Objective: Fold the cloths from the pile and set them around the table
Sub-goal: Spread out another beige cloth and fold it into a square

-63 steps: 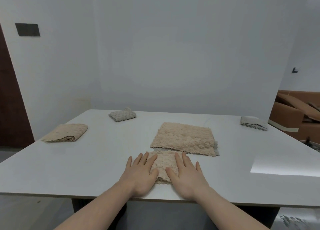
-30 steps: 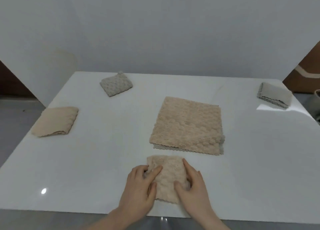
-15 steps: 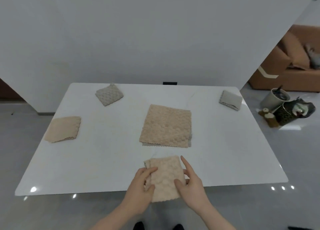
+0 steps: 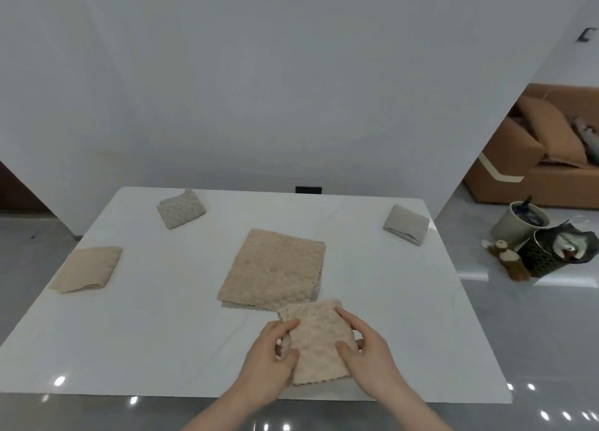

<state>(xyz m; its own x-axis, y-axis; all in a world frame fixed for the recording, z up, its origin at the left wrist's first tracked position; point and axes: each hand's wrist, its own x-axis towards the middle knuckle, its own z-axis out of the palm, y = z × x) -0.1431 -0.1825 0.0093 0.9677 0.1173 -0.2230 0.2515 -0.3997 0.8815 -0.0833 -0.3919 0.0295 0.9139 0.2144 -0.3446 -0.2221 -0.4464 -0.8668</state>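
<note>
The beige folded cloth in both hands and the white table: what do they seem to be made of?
Beige folded cloth: probably soft plush microfibre, matte, with a bubbled pile and scalloped edge. White table: a hard polished slab, perhaps stone or ceramic; it mirrors light spots.

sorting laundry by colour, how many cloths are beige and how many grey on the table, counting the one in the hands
Beige folded cloths: 2, one at the left edge and one held in both hands.
Beige flat pile in the middle: at least 1; layers underneath cannot be counted.
Grey folded cloths: 2, far left and far right.
Total: at least 5.
</note>
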